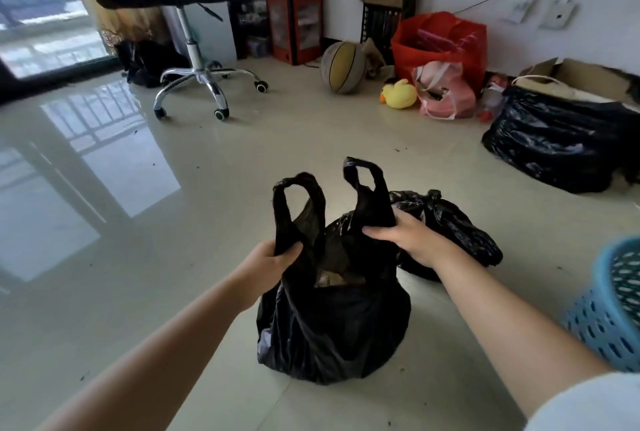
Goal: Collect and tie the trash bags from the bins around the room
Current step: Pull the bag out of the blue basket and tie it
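A black trash bag [332, 330] sits on the tiled floor in front of me, its mouth open with some rubbish visible inside. Its two handle loops stand upright. My left hand [277, 257] grips the base of the left loop. My right hand [401, 234] grips the base of the right loop. Just behind my right hand lies a second black bag [460, 222], knotted at the top. A larger black bag [561, 143] rests on the floor at the right, below a cardboard box.
A blue perforated bin [613, 309] stands at the right edge. An office chair [194, 80] is at the back left. Along the wall are a basketball [343, 66], a yellow duck toy [400, 94], a pink bag [446, 94], a red bag [443, 42] and a cardboard box [585, 78].
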`<state>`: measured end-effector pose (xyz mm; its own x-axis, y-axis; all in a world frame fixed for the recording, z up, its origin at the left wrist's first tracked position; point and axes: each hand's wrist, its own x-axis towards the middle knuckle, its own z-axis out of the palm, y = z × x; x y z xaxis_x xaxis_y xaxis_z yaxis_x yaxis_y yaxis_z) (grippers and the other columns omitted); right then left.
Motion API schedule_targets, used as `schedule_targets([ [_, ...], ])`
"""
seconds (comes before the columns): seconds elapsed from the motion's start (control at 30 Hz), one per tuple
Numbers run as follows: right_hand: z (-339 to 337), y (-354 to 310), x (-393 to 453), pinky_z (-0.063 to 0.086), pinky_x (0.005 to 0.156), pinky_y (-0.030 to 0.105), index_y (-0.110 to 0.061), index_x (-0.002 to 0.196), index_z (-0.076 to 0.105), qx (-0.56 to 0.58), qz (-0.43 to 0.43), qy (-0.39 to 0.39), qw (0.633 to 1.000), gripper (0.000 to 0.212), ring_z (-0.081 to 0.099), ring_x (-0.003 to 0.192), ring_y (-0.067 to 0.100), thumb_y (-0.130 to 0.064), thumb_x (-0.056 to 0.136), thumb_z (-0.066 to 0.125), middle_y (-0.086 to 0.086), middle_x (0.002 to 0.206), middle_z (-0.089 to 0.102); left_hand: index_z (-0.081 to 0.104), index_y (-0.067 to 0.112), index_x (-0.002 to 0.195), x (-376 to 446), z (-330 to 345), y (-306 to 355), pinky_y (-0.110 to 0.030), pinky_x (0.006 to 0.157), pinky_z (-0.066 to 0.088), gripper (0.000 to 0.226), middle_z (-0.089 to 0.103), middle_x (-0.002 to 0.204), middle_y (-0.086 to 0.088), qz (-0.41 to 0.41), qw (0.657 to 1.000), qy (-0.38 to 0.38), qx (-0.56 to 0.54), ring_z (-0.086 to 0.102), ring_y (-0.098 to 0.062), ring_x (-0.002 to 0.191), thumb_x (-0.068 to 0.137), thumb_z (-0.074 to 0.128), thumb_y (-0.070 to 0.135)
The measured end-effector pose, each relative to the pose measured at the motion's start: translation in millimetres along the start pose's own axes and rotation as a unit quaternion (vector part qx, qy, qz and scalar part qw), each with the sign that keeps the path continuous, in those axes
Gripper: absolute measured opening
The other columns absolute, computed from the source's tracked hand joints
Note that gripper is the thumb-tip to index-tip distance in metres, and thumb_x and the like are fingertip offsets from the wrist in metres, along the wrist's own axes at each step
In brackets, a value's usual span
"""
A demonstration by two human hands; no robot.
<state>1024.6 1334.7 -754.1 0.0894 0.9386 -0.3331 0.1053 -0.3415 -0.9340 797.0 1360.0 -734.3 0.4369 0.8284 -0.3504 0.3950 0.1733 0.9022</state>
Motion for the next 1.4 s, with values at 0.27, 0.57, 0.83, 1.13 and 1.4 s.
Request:
schedule_targets([
  [0.27, 21, 14, 28, 0.051, 0.069, 0.032, -0.009, 0.099, 0.059, 0.323, -0.038, 0.120, 0.938, 0.019, 0.065, 0.071, 0.022, -0.018, 0.097, 0.041, 0.002, 0.068, 0.064, 0.047, 0.012, 0.068, 3, 9, -4, -0.011, 0.033, 0.040, 0.035, 0.048, 0.060, -0.002, -0.043, 0.919, 0.208, -0.332, 0.051, -0.001, 0.030, 0.101, 0.034, 0.016],
  [0.57, 29, 25, 45, 0.020, 0.033, 0.012, -0.014, 0.061, 0.037, 0.307, 0.074, 0.053, 0.947, 0.031, 0.030, 0.034, 0.010, -0.019, 0.090, 0.044, 0.002, 0.053, 0.031, 0.029, 0.014, 0.059, 13, 6, -28, -0.016, 0.039, 0.031, 0.039, 0.035, 0.033, 0.004, -0.071, 0.869, 0.237, -0.429, 0.030, -0.009, 0.041, 0.094, 0.021, -0.001],
  [0.83, 33, 40, 35, 0.045, 0.070, 0.025, -0.007, 0.081, 0.055, 0.262, 0.002, 0.035, 0.965, 0.025, 0.064, 0.060, 0.010, -0.002, 0.096, 0.036, 0.002, 0.060, 0.069, 0.067, 0.013, 0.054, 9, -1, -57, -0.014, 0.047, 0.052, 0.059, 0.063, 0.048, 0.004, 0.023, 0.871, 0.147, -0.468, 0.061, -0.004, 0.043, 0.096, 0.028, -0.001],
  [1.13, 24, 54, -6, 0.029, 0.033, 0.013, -0.015, 0.075, 0.047, 0.377, 0.026, 0.028, 0.925, 0.034, 0.030, 0.026, 0.004, -0.021, 0.100, 0.025, -0.005, 0.029, 0.031, 0.032, 0.016, 0.062, 32, 32, -22, -0.023, 0.059, 0.038, 0.033, 0.027, 0.030, 0.004, 0.001, 0.841, 0.068, -0.536, 0.029, -0.011, 0.027, 0.094, 0.025, 0.011],
  [1.4, 12, 61, 2, 0.041, 0.041, 0.013, -0.007, 0.069, 0.049, 0.274, 0.106, 0.084, 0.952, 0.032, 0.047, 0.041, 0.008, 0.000, 0.092, 0.029, 0.004, 0.062, 0.041, 0.039, 0.008, 0.070, 42, 52, -45, -0.021, 0.057, 0.035, 0.032, 0.033, 0.065, -0.006, -0.074, 0.868, 0.092, -0.482, 0.033, -0.015, 0.055, 0.084, 0.023, -0.016],
])
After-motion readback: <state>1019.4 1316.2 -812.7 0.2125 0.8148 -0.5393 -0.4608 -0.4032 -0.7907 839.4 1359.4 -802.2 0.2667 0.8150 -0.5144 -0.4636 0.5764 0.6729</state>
